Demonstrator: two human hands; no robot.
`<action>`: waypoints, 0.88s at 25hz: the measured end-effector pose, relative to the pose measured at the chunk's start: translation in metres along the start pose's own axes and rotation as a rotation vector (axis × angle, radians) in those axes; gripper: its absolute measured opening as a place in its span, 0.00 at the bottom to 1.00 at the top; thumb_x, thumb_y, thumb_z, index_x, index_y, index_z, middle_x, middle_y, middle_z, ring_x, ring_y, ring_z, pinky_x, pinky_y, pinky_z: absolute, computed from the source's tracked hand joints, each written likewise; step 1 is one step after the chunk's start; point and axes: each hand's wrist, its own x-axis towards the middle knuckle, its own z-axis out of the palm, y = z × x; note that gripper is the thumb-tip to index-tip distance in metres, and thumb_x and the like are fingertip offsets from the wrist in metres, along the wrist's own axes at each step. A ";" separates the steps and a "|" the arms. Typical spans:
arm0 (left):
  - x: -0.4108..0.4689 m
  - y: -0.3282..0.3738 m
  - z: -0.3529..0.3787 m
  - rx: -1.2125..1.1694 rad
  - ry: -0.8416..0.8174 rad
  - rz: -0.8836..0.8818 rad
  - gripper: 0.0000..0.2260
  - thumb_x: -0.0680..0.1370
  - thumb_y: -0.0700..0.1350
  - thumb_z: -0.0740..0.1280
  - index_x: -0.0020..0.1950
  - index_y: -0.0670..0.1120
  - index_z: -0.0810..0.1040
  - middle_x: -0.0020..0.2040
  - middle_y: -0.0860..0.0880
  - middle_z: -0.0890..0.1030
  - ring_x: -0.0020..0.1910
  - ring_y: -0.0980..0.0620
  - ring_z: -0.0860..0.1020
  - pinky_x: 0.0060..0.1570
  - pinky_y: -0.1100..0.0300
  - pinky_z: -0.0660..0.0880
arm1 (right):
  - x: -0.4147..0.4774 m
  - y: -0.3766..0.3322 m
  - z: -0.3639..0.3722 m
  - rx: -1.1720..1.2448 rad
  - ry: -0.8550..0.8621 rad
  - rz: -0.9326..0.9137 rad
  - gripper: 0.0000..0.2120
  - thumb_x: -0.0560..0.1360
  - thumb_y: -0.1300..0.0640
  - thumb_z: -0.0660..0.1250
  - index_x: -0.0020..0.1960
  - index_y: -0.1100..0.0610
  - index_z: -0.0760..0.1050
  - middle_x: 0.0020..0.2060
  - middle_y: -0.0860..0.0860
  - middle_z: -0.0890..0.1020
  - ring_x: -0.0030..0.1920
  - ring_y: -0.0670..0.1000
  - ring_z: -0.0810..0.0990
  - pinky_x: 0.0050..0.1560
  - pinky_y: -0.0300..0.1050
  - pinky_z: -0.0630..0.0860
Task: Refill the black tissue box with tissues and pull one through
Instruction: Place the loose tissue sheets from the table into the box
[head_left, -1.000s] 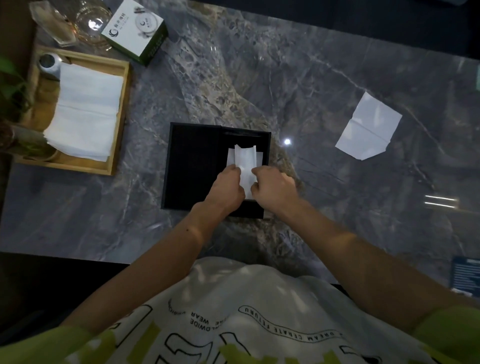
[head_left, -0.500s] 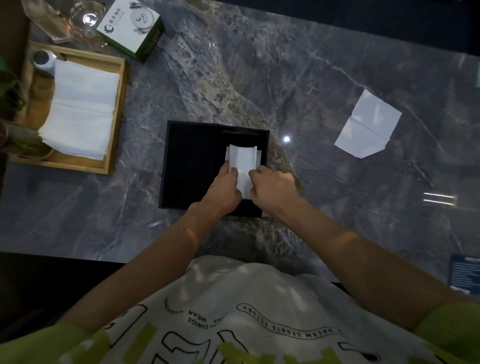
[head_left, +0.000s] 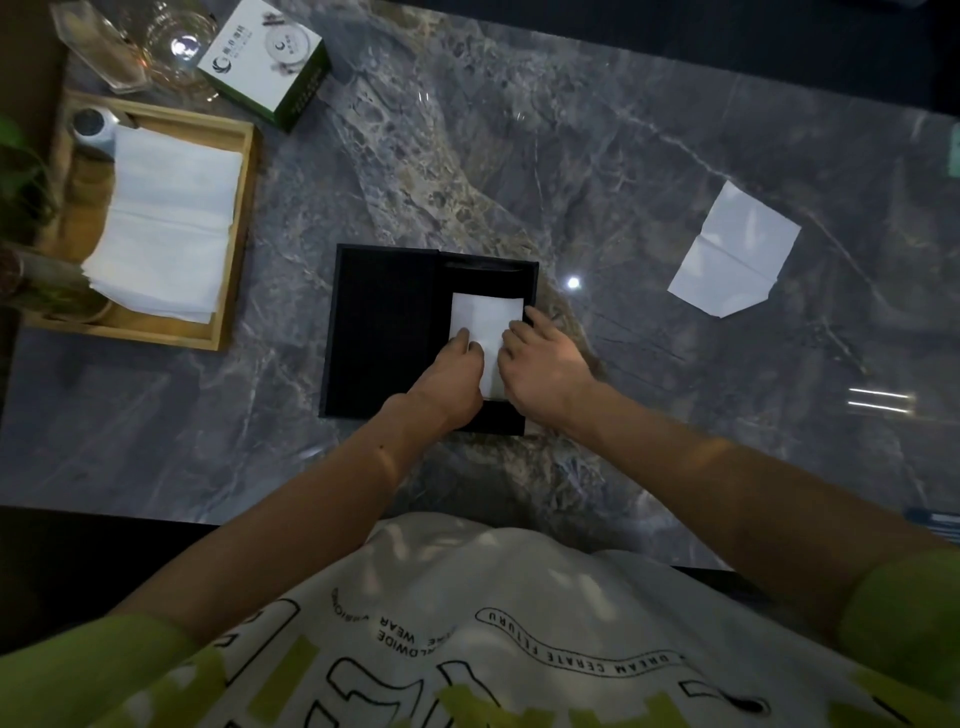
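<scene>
The black tissue box (head_left: 384, 332) lies open on the marble table, its lid half to the left and its tray half to the right. A white stack of tissues (head_left: 485, 317) lies flat in the right half. My left hand (head_left: 447, 379) has curled fingers on the stack's left edge. My right hand (head_left: 543, 364) rests flat on the stack's right side with spread fingers, its thumb by the box's right wall. The near part of the tissues is hidden under both hands.
At the left, a wooden tray (head_left: 236, 234) holds a thick pile of spare tissues (head_left: 166, 223). A loose folded tissue (head_left: 732, 252) lies at the right. A green-and-white carton (head_left: 265, 57) and glassware (head_left: 176, 47) stand at the back left.
The tissues, held narrow and raised between both hands before, now lie wider and flat in the box. My right hand has opened onto them.
</scene>
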 end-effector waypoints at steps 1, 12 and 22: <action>0.001 0.000 0.001 -0.002 -0.012 -0.011 0.21 0.77 0.35 0.61 0.69 0.33 0.64 0.76 0.34 0.55 0.73 0.37 0.61 0.73 0.50 0.61 | 0.002 -0.001 -0.002 -0.013 -0.053 0.000 0.10 0.72 0.52 0.69 0.48 0.57 0.83 0.49 0.56 0.84 0.59 0.59 0.77 0.73 0.62 0.57; 0.003 0.002 0.000 -0.049 -0.005 -0.030 0.19 0.77 0.36 0.61 0.67 0.34 0.68 0.75 0.35 0.60 0.71 0.37 0.66 0.70 0.48 0.64 | 0.008 -0.001 -0.003 -0.084 -0.155 -0.039 0.20 0.79 0.48 0.54 0.63 0.55 0.77 0.62 0.56 0.76 0.69 0.59 0.67 0.75 0.59 0.36; -0.020 0.042 -0.036 -0.349 0.451 0.142 0.20 0.79 0.39 0.60 0.71 0.42 0.69 0.69 0.43 0.73 0.68 0.46 0.71 0.67 0.52 0.69 | -0.051 0.052 0.018 0.588 0.483 0.256 0.21 0.73 0.56 0.59 0.63 0.64 0.74 0.61 0.61 0.76 0.60 0.62 0.74 0.62 0.55 0.73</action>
